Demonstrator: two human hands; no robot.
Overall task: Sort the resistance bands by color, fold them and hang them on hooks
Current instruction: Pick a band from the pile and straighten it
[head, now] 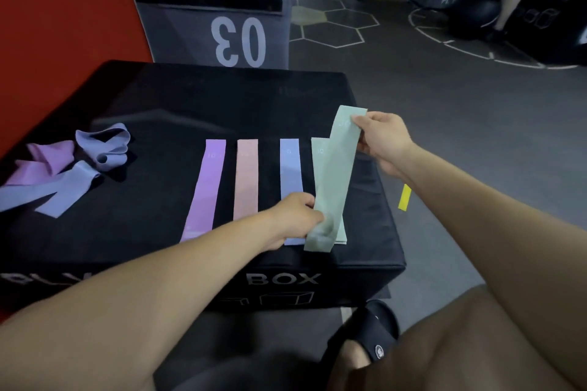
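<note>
Green band point(336, 174) pinched at both ends by left hand point(293, 216) and right hand point(386, 143), apparently above another green band point(318, 162) on the black box point(158, 98).

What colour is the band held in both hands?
Pale green band, seen in the head view, held by the left hand and right hand.

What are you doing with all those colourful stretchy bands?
A person is sorting bands by colour on a black box. Both hands, left hand and right hand, hold a green band over another green one. Purple, pink and blue bands lie flat alongside. A tangled pile waits at the left.
</note>
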